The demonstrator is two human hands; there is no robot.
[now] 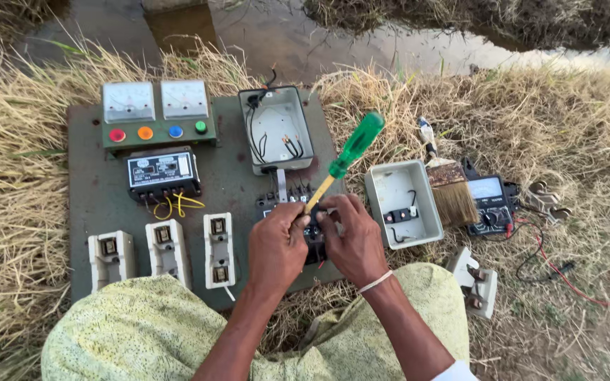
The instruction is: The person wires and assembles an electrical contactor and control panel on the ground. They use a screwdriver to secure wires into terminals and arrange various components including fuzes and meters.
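Black switch block (313, 236) hidden beneath hands (315, 243)

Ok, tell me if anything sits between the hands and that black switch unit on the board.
Nothing visible does. The left hand and right hand already rest on the black switch unit, with the green-handled screwdriver angled down between them onto it.

The translucent green plastic screwdriver handle (356, 144) shines glossy, the flat grey metal board (100, 204) looks matt, and the three white ceramic-looking fuse holders (166, 252) appear smooth beside rough dry straw (8, 212).
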